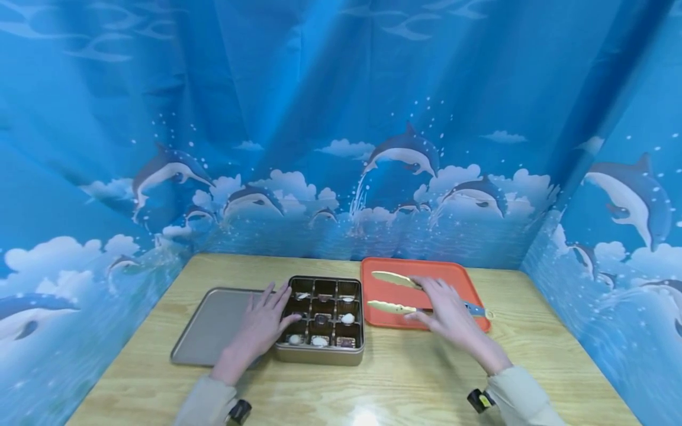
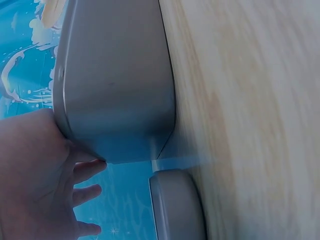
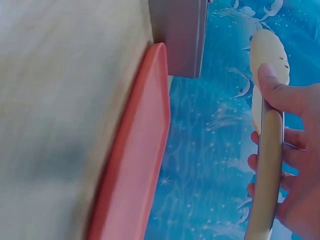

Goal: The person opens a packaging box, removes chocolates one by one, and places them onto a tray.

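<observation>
A dark metal box divided into square compartments stands mid-table, with small white and dark pieces lying in its compartments. Spread fingers of my left hand rest at the box's left rim; in the left wrist view that hand touches the rim near one corner, fingers extended. My right hand holds a pair of tongs with cream tips and a blue handle end, the two arms apart, above the red tray. In the right wrist view, thumb and fingers grip the tongs, clear of the tray.
A flat grey metal tray or lid lies left of the box, partly behind my left forearm. The red tray is close to the box's right side. A blue dolphin-print curtain hangs at the back and sides of the wooden table.
</observation>
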Demonstrator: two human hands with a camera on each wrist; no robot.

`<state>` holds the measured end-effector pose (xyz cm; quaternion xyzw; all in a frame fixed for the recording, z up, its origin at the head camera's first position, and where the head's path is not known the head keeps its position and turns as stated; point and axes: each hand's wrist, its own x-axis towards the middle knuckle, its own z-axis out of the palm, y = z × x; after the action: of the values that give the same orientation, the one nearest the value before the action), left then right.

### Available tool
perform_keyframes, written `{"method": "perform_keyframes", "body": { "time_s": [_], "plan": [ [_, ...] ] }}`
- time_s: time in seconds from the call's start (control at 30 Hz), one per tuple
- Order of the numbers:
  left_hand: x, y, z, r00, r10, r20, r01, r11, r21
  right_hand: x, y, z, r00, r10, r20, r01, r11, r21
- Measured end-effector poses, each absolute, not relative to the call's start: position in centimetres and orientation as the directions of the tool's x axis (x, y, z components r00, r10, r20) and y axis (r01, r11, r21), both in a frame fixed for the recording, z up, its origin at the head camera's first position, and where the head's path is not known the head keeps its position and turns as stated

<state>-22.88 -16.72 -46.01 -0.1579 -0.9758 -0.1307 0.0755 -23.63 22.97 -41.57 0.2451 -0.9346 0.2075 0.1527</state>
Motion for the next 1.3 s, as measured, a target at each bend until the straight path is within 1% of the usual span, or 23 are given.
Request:
{"method": "perform_keyframes", "body": {
  "time_s": [0.17,0.4,0.5,0.8,1.1,1.3],
  "plan": [
    [-22.9,-16.8,-46.1,-0.941,0.278,0.191,0.319,0.918,0.235,-25.2,21.1,-40.5,-0.82,-0.418,0.391,-0.538,0.796,-0.277],
    [-23.0,-16.8,-46.3,-0.945,0.268,0.189,0.308,0.925,0.224,-27.6,17.9,-38.9,-0.755,-0.485,0.441,-0.607,0.771,-0.193],
    [-23.1,-16.7,-46.3,-0.945,0.269,0.189,0.308,0.926,0.22,-28.6,16.6,-38.3,-0.728,-0.522,0.445,-0.635,0.758,-0.15],
    [-23.1,-16.4,-46.3,-0.944,0.272,0.186,0.311,0.922,0.231,-31.1,13.3,-37.2,-0.649,-0.636,0.417,-0.686,0.726,0.04],
    [-23.1,-16.6,-46.5,-0.942,0.269,0.198,0.312,0.921,0.234,-32.5,9.7,-36.5,-0.56,-0.733,0.386,-0.728,0.658,0.193],
    [-23.1,-16.5,-46.5,-0.942,0.269,0.199,0.312,0.923,0.226,-33.1,7.4,-36.4,-0.504,-0.8,0.325,-0.713,0.598,0.367]
  ]
}}
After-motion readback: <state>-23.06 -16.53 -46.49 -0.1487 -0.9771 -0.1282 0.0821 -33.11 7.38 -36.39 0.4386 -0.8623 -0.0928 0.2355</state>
